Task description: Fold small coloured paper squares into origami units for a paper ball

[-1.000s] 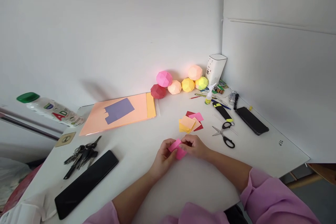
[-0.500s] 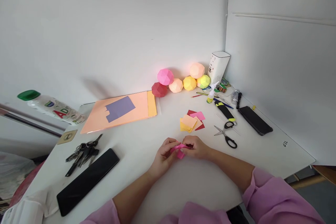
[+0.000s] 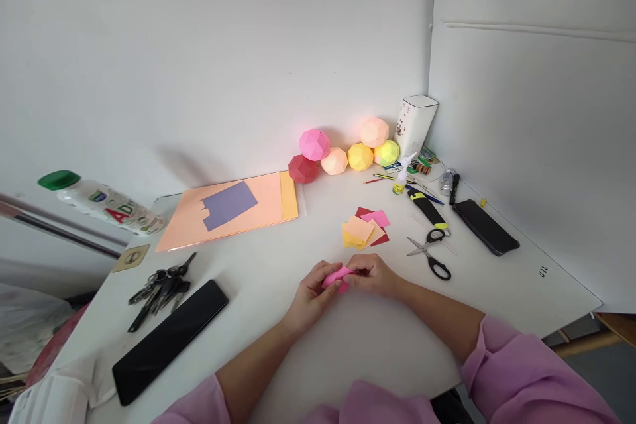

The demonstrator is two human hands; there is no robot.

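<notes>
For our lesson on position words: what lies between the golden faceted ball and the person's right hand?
In the head view, an overlapping pile of coloured paper pieces lies between the golden faceted ball and the right hand.

This looks like a craft corner, with a white desk (image 3: 258,265) standing where two pale walls (image 3: 223,46) meet; whether in a home or a studio cannot be told. Paper sheets (image 3: 265,195), scissors (image 3: 426,249), a cutter (image 3: 426,208) and faceted balls (image 3: 315,145) show the craft side, keys (image 3: 163,286) and a bottle (image 3: 102,202) the personal one.
</notes>
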